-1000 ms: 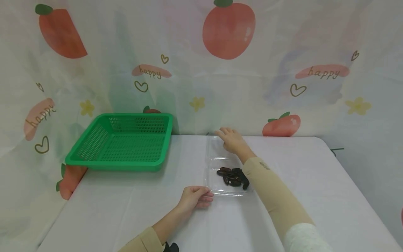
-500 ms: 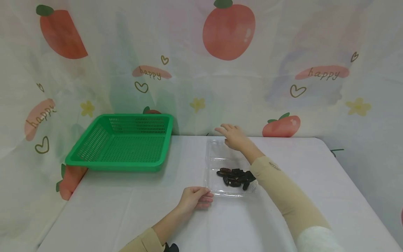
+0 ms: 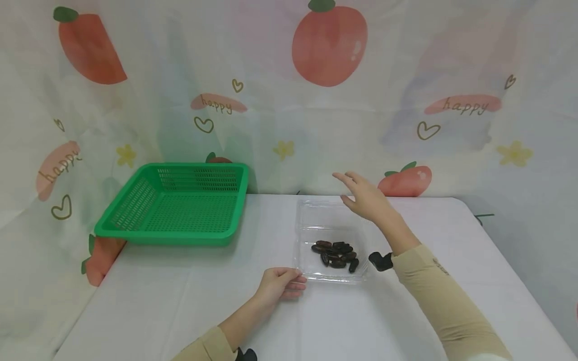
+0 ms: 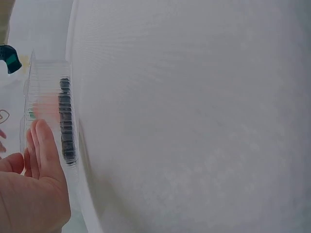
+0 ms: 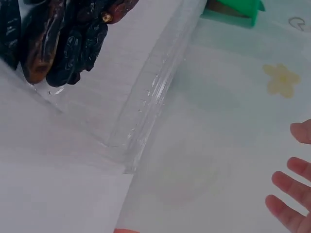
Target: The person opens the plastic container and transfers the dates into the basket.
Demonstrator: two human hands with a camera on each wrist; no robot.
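A clear plastic box (image 3: pixel 311 260) lies on the white table with several dark, wrinkled dates (image 3: pixel 336 254) in its front part. Its other clear part (image 3: pixel 316 215) reaches toward the back wall. My left hand (image 3: pixel 277 285) is at the box's front left corner, fingers extended along it; the left wrist view has those fingers (image 4: pixel 46 145) straight in front of the box's side. My right hand (image 3: pixel 368 198) is raised beyond the back right of the box, holding nothing, fingers spread. Wrinkled date skins (image 5: pixel 65 53) show closely in the right wrist view.
A green perforated basket (image 3: pixel 169 233) stands at the back left of the table (image 3: pixel 226 301). Behind it hangs a cloth (image 3: pixel 266 65) printed with fruit, hearts and flowers. Black wrist mounts (image 3: pixel 381 261) sit on the person's arms.
My right hand has lifted away from the back part of the box and moved right, uncovering the dates. The left hand and the box have stayed in place.
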